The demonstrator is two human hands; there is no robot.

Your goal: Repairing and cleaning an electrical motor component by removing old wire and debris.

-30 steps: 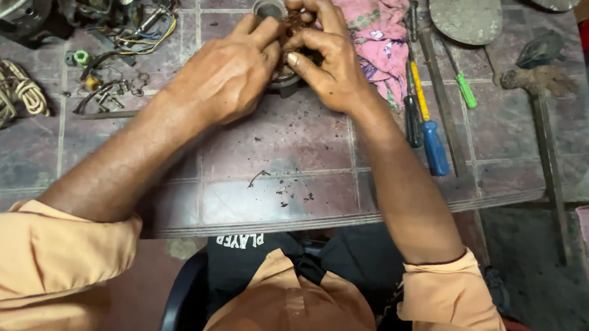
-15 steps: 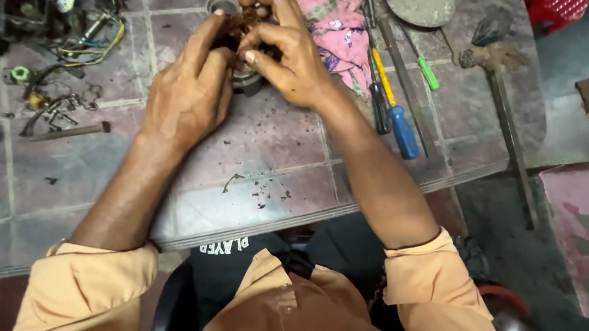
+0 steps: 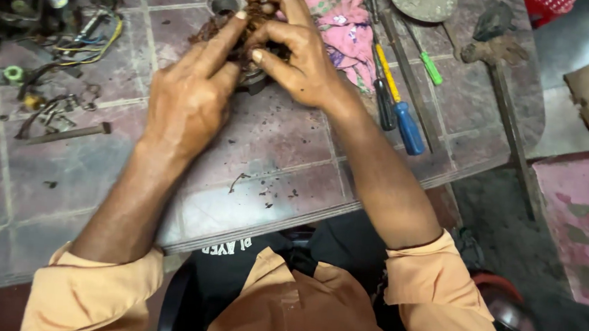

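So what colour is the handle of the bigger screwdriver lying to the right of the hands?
Blue; the screwdriver handle shows clearly in the head view.

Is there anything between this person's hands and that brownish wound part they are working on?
Nothing visible. Both the left hand and the right hand already grip the brown wound part directly, fingers wrapped over it above the tiled table.

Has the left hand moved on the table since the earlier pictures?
No. The left hand is still on the rusty part, beside the pink cloth; only the camera moved.
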